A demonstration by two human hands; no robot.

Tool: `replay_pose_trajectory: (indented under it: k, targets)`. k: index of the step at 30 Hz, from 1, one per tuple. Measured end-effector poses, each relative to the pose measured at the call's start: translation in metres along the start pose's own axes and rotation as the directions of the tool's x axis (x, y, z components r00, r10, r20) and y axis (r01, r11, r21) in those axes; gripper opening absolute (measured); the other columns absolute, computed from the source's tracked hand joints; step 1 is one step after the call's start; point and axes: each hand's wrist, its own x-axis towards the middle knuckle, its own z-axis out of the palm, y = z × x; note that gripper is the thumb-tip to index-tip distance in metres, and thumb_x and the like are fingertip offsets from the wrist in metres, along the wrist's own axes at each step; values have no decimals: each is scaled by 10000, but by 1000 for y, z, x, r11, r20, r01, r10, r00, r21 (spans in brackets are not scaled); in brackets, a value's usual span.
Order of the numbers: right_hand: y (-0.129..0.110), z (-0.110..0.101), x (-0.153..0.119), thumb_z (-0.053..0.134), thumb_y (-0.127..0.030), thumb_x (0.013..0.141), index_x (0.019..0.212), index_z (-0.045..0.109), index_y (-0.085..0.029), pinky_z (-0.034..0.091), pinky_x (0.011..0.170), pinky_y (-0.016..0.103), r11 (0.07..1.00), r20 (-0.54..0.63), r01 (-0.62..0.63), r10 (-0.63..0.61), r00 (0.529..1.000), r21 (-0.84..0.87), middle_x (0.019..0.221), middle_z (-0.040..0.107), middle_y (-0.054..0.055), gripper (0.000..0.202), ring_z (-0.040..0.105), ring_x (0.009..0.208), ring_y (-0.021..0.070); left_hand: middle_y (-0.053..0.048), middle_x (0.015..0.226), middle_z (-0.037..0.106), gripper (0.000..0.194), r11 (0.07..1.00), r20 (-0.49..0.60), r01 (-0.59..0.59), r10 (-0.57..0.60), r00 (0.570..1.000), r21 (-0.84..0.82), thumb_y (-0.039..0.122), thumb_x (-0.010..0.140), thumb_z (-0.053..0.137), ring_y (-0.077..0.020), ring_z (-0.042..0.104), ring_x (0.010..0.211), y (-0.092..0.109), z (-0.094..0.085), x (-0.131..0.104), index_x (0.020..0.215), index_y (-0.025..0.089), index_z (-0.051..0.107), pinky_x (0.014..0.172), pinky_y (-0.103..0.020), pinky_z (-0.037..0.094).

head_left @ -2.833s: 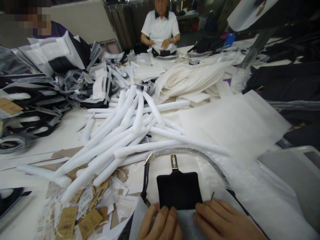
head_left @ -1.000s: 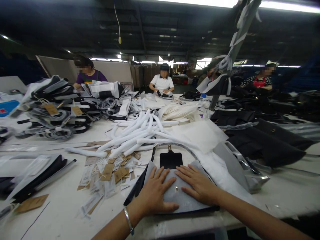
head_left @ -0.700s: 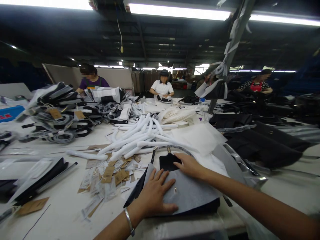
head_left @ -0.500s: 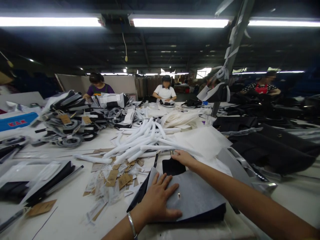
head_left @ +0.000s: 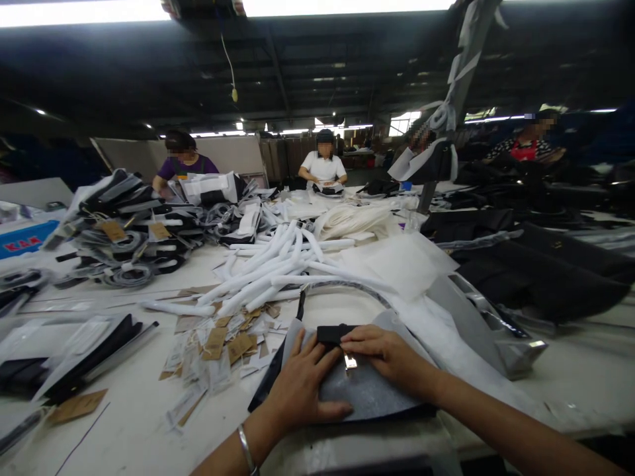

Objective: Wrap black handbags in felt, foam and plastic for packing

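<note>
A black handbag point(head_left: 264, 390) lies flat in front of me, with a translucent white sheet point(head_left: 370, 398) over its face. My left hand point(head_left: 310, 380) rests on the sheet, fingers spread. At the bag's top edge, a black closure tab point(head_left: 329, 334) is folded over toward me. My right hand point(head_left: 389, 357) has its fingertips together on the tab's end, by a shiny metal clasp point(head_left: 350, 362). Behind the tab curves the bag's wrapped handle point(head_left: 357, 285). The fingers partly hide the tab's end.
Brown and white tags point(head_left: 238, 345) lie left of the bag. White foam tubes point(head_left: 268, 277) and white sheets point(head_left: 401, 264) are piled behind it. Wrapped bags and straps point(head_left: 124, 231) are heaped back left, black bags point(head_left: 546, 271) at right. Several people sit across the table.
My right hand has brought the tab over and down toward me onto the sheet. The handle now shows behind it. My left hand stays spread on the sheet. The view has tilted down slightly.
</note>
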Motion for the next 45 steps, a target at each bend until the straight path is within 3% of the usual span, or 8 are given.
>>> replay_pose_trajectory:
  k: [5, 9, 13, 17, 21, 25, 30, 45]
  targets:
    - [0, 5, -6, 569, -156, 977, 1267, 682, -259, 424, 1079, 405, 993, 70, 85, -79, 994, -81, 1278, 681, 56, 329, 567, 1204, 220, -79, 1172, 698, 770, 994, -248, -21, 48, 967, 110, 753, 782, 601, -353, 536, 1271, 5, 8, -7, 1303, 187, 570, 1210, -639, 79]
    - [1, 12, -11, 600, -156, 965, 1241, 698, -250, 432, 1055, 389, 993, 92, 73, -64, 994, -97, 1263, 688, 47, 308, 568, 1176, 221, -77, 1092, 715, 642, 977, -391, -112, 175, 904, 180, 656, 832, 638, -257, 635, 1074, 9, 9, -14, 1225, 149, 608, 1193, -486, 259]
    - [3, 17, -14, 625, -140, 947, 1204, 713, -219, 424, 1042, 381, 992, 97, 86, -77, 992, -92, 1234, 698, 61, 283, 581, 1144, 219, -43, 1068, 707, 451, 938, -244, -295, 334, 910, 184, 471, 936, 609, -201, 631, 972, 11, 5, -17, 1293, 197, 581, 956, -353, 477]
    - [3, 16, -12, 685, -184, 922, 1139, 738, -221, 434, 1004, 362, 993, 121, 70, -58, 991, -99, 1200, 705, 62, 227, 592, 1107, 213, -25, 1050, 704, 382, 936, -64, -333, 341, 938, 115, 435, 974, 557, -191, 612, 895, 12, 3, -15, 1282, 210, 574, 797, -329, 486]
    - [-1, 11, -5, 721, -194, 895, 1035, 758, -228, 459, 921, 324, 982, 142, 85, -61, 988, -167, 1107, 716, 45, 149, 594, 1024, 202, -15, 1063, 701, 367, 948, 26, -308, 307, 951, 82, 455, 990, 513, -201, 606, 900, 10, 4, -10, 1286, 247, 568, 751, -344, 467]
    - [-6, 7, 9, 692, -205, 918, 933, 749, -200, 466, 802, 300, 913, 283, 215, -116, 952, -348, 997, 691, 45, 59, 583, 926, 196, -18, 1101, 700, 350, 958, 44, -282, 280, 959, 47, 440, 988, 516, -211, 610, 917, 8, 5, -9, 1277, 254, 581, 763, -358, 459]
    - [-7, 11, 19, 626, -181, 963, 901, 710, -155, 452, 789, 302, 858, 435, 344, -161, 886, -382, 917, 673, 41, 108, 574, 888, 192, -30, 1134, 697, 349, 962, 26, -272, 271, 962, 20, 436, 982, 528, -214, 609, 931, 7, 7, -11, 1274, 256, 594, 774, -355, 450]
    - [-1, 24, 19, 612, -181, 954, 895, 676, -150, 454, 733, 312, 833, 420, 224, 10, 908, -505, 904, 653, 74, 93, 561, 869, 223, -47, 1072, 685, 371, 966, 34, -258, 258, 966, -15, 450, 969, 550, -194, 604, 935, 6, 4, -9, 1282, 262, 609, 783, -329, 460]
